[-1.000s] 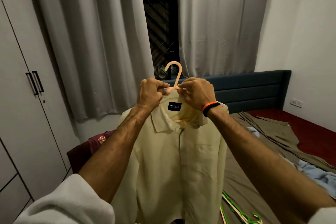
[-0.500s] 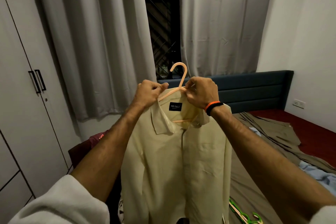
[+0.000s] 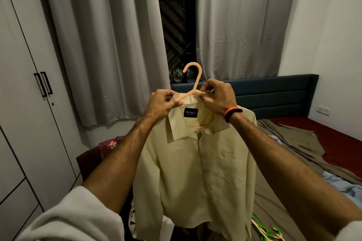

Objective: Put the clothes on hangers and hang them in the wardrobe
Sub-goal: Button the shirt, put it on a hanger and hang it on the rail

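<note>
Above the bed's (image 3: 293, 211) edge, left hand (image 3: 162, 103) and right hand (image 3: 217, 98) pinch the shirt (image 3: 192, 172) collar onto the hanger (image 3: 194, 82), seating it for hanging.

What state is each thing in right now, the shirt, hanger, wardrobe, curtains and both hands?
Shirt: on the hanger, held up.
Hanger: inside the collar, hook upright.
Wardrobe doors: closed.
Curtains: parted at the window.
Left hand: gripping collar and hanger.
Right hand: pinching the collar.
Spare hangers: lying on the bed.
</note>
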